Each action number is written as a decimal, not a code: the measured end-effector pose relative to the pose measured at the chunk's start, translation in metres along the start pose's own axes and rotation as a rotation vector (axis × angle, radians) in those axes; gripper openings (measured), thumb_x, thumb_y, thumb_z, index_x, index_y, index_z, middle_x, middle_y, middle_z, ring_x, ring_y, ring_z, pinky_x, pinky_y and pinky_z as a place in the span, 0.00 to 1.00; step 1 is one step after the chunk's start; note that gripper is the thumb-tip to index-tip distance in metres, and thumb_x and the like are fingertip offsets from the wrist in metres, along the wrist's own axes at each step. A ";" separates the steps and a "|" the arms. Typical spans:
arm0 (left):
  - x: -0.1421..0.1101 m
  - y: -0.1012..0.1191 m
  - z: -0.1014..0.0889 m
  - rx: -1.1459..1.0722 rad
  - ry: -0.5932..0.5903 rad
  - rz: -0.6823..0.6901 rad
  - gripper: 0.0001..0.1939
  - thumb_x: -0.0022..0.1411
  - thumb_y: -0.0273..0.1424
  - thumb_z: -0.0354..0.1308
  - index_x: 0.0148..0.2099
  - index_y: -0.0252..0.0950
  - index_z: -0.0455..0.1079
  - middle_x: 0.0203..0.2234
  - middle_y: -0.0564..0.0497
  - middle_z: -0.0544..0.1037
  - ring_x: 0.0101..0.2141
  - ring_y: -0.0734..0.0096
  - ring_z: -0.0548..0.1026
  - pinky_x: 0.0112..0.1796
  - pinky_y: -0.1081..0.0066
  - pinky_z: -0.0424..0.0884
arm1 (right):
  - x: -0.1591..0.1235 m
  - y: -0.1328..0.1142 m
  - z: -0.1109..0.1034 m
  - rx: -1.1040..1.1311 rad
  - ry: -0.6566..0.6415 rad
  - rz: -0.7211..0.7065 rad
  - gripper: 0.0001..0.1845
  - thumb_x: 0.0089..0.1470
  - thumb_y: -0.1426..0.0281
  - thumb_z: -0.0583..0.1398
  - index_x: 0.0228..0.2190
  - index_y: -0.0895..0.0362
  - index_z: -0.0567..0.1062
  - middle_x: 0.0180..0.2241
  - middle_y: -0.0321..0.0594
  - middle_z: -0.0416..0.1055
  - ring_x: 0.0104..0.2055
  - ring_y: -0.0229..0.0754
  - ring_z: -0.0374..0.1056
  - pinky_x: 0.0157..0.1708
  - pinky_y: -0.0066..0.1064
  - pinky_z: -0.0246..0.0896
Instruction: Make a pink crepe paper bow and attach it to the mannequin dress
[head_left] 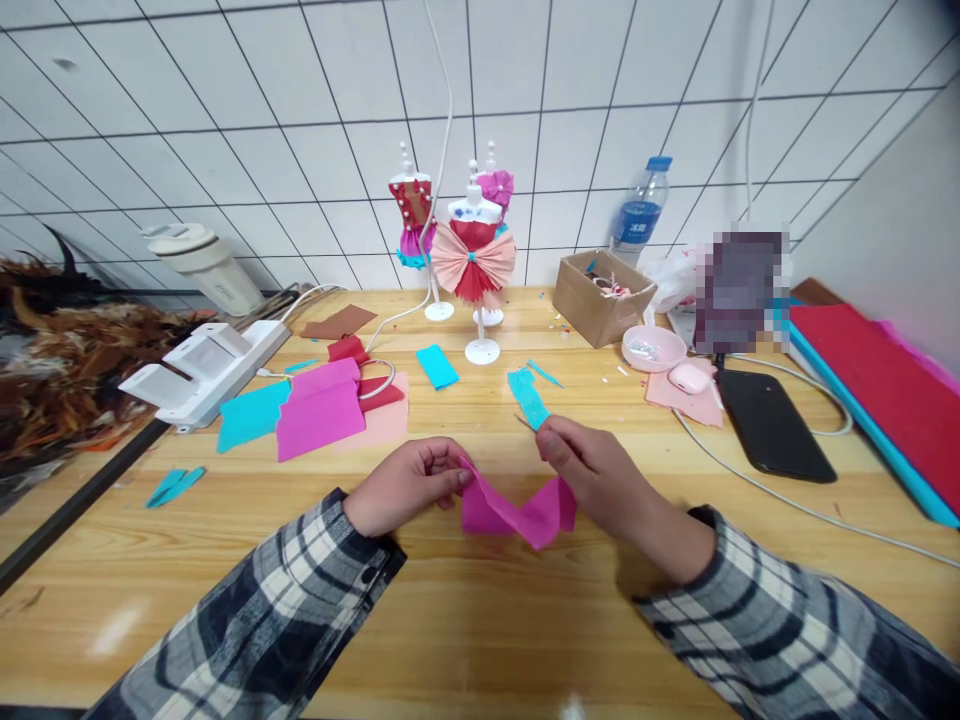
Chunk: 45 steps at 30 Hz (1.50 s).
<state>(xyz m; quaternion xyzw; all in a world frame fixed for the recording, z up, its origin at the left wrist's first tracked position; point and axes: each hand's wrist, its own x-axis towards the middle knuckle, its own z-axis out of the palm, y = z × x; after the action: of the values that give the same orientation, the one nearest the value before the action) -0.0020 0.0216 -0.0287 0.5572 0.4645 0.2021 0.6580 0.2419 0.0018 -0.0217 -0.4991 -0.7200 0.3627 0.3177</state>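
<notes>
A strip of magenta crepe paper (517, 515) hangs folded between my two hands above the table. My left hand (416, 480) is closed, thumb and forefinger pinching the strip's left end. Closed too, my right hand (596, 475) is at the strip's right end. A thin tool tip (524, 422) pokes out from its fingers to the left; the rest is hidden, so its kind is unclear. Just beyond that hand lies a blue crepe paper piece (529, 400) with a narrow blue sliver (545, 374) beside it.
Small dress forms in paper dresses, one with a pink bow (474, 262), stand at the back. Left are stacked paper pieces (319, 415) and a power strip (206, 375). A cardboard box (600, 305), pink dish (654, 348), black phone (776, 425) and cables lie right.
</notes>
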 end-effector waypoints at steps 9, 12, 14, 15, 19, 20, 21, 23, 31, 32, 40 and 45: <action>-0.004 -0.004 0.008 0.335 0.114 0.270 0.11 0.57 0.35 0.59 0.40 0.34 0.68 0.33 0.48 0.75 0.33 0.68 0.73 0.35 0.68 0.70 | 0.003 0.009 0.008 0.208 0.146 0.134 0.25 0.62 0.48 0.46 0.26 0.54 0.62 0.19 0.29 0.55 0.21 0.35 0.53 0.21 0.26 0.47; -0.010 -0.002 0.013 0.555 0.159 0.522 0.27 0.54 0.28 0.59 0.57 0.38 0.61 0.56 0.42 0.66 0.56 0.57 0.64 0.55 0.57 0.61 | 0.003 0.009 0.011 0.325 0.190 0.179 0.26 0.61 0.46 0.46 0.26 0.54 0.62 0.18 0.28 0.54 0.20 0.34 0.51 0.19 0.25 0.46; -0.012 -0.002 0.020 0.710 0.094 0.574 0.35 0.53 0.28 0.61 0.62 0.41 0.57 0.61 0.42 0.61 0.61 0.53 0.58 0.60 0.52 0.51 | 0.003 0.008 0.013 0.391 0.205 0.197 0.27 0.60 0.45 0.46 0.25 0.54 0.62 0.18 0.28 0.54 0.19 0.33 0.51 0.19 0.25 0.46; -0.012 -0.002 0.024 0.758 0.059 0.556 0.36 0.52 0.31 0.63 0.62 0.41 0.57 0.59 0.42 0.65 0.59 0.53 0.61 0.60 0.49 0.49 | 0.003 0.007 0.014 0.419 0.209 0.204 0.27 0.60 0.45 0.46 0.25 0.54 0.61 0.18 0.28 0.54 0.19 0.33 0.50 0.18 0.25 0.46; -0.007 -0.003 0.038 0.830 0.046 0.408 0.17 0.58 0.35 0.59 0.50 0.41 0.69 0.38 0.50 0.78 0.41 0.61 0.74 0.56 0.48 0.52 | 0.005 0.003 0.018 0.508 0.259 0.249 0.29 0.57 0.41 0.47 0.25 0.54 0.62 0.18 0.28 0.54 0.18 0.32 0.49 0.16 0.25 0.44; -0.006 -0.003 0.039 0.830 0.054 0.389 0.11 0.61 0.34 0.55 0.45 0.40 0.72 0.34 0.51 0.78 0.38 0.63 0.74 0.52 0.52 0.57 | 0.005 0.003 0.018 0.519 0.269 0.256 0.29 0.56 0.41 0.48 0.25 0.54 0.62 0.18 0.28 0.54 0.18 0.33 0.48 0.16 0.25 0.44; -0.004 -0.002 0.039 0.816 0.061 0.371 0.10 0.64 0.33 0.52 0.41 0.38 0.73 0.32 0.51 0.78 0.36 0.64 0.73 0.48 0.57 0.61 | 0.006 0.003 0.018 0.521 0.275 0.258 0.29 0.56 0.41 0.47 0.25 0.54 0.61 0.18 0.28 0.54 0.18 0.33 0.48 0.16 0.25 0.44; -0.001 0.000 0.035 0.715 0.066 0.316 0.15 0.66 0.36 0.48 0.36 0.36 0.73 0.28 0.50 0.76 0.32 0.67 0.71 0.37 0.66 0.64 | 0.007 0.004 0.017 0.485 0.282 0.238 0.29 0.56 0.41 0.47 0.24 0.54 0.61 0.18 0.29 0.54 0.18 0.34 0.49 0.16 0.26 0.45; 0.016 0.010 -0.003 -0.115 -0.025 0.046 0.22 0.55 0.48 0.62 0.35 0.31 0.71 0.25 0.53 0.71 0.26 0.74 0.65 0.29 0.74 0.60 | 0.010 0.015 0.003 0.240 0.406 0.117 0.21 0.58 0.48 0.51 0.30 0.53 0.62 0.25 0.33 0.59 0.25 0.38 0.56 0.23 0.28 0.52; 0.016 0.010 -0.005 -0.153 -0.087 0.012 0.22 0.53 0.48 0.63 0.36 0.31 0.72 0.25 0.53 0.71 0.26 0.75 0.65 0.29 0.74 0.60 | 0.011 0.015 0.004 0.236 0.375 0.121 0.20 0.56 0.49 0.55 0.31 0.53 0.62 0.25 0.32 0.59 0.25 0.38 0.56 0.24 0.28 0.53; 0.006 0.005 0.000 -0.265 -0.297 -0.033 0.27 0.55 0.52 0.59 0.40 0.31 0.74 0.32 0.48 0.75 0.32 0.69 0.69 0.36 0.70 0.64 | 0.011 0.010 0.021 0.410 0.024 0.099 0.22 0.51 0.60 0.63 0.24 0.52 0.53 0.34 0.39 0.71 0.39 0.43 0.65 0.38 0.33 0.60; 0.000 0.014 0.007 0.032 -0.250 0.154 0.36 0.44 0.57 0.63 0.45 0.34 0.73 0.36 0.49 0.76 0.36 0.63 0.70 0.37 0.70 0.66 | 0.007 0.013 0.025 0.395 0.078 0.117 0.21 0.52 0.64 0.60 0.22 0.52 0.51 0.25 0.33 0.66 0.32 0.40 0.65 0.33 0.31 0.60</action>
<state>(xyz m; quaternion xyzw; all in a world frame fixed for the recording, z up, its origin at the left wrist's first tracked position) 0.0079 0.0222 -0.0160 0.6223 0.3381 0.1736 0.6843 0.2256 0.0066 -0.0448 -0.4819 -0.5917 0.4949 0.4155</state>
